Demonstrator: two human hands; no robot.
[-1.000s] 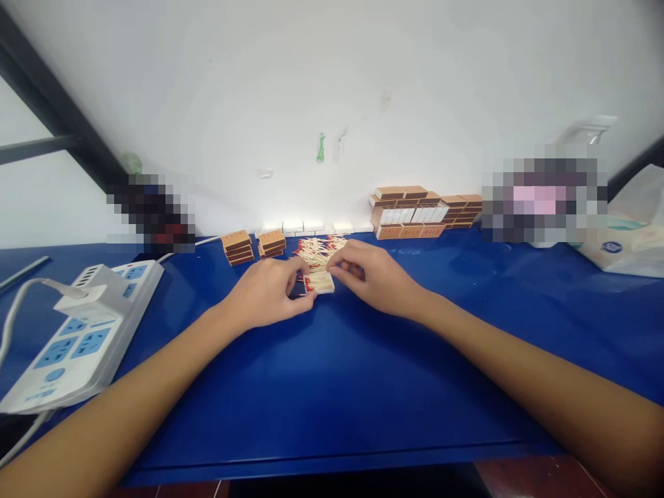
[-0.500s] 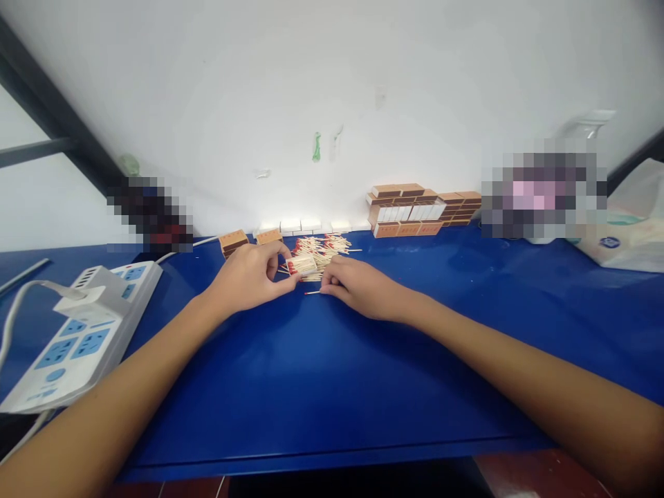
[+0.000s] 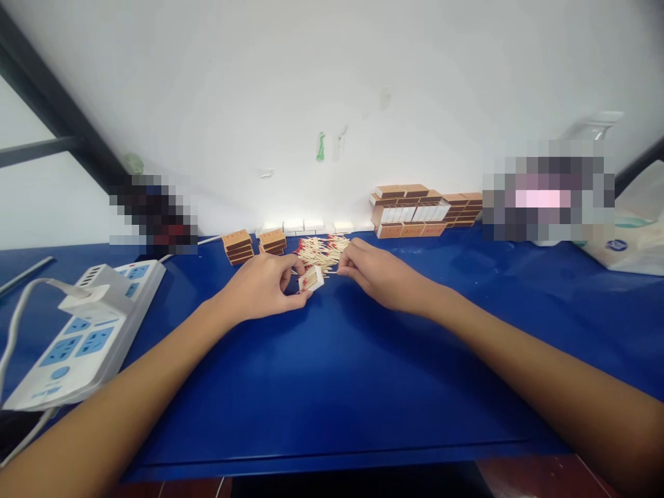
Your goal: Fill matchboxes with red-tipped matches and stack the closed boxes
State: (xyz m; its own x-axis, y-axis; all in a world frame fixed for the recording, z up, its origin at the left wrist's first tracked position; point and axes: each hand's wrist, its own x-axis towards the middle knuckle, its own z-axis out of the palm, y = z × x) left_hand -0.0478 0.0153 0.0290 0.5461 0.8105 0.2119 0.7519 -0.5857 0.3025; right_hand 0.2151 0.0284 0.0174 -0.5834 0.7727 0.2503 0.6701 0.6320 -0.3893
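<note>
My left hand (image 3: 270, 287) grips a small white matchbox tray (image 3: 318, 277) between thumb and fingers. Red-tipped matches lie in the tray, which is tilted towards me. To the right of it, my right hand (image 3: 381, 277) is closed in a pinch on a match (image 3: 333, 272), whose thin stick pokes out leftward from the fingertips. Behind both hands spreads a loose heap of matches (image 3: 321, 250) with red heads, partly covered by my fingers and the tray.
Orange-brown matchboxes (image 3: 238, 247) stand stacked at the left, beside a shorter stack (image 3: 272, 241). White trays (image 3: 313, 226) line the wall. A larger matchbox stack (image 3: 409, 214) stands right of them. A power strip (image 3: 93, 339) lies left on the blue table (image 3: 332, 387); a tissue pack (image 3: 627, 242) sits far right.
My right hand has moved up and right with the match, away from the tray. My left hand has shifted slightly right and tilted the tray.
</note>
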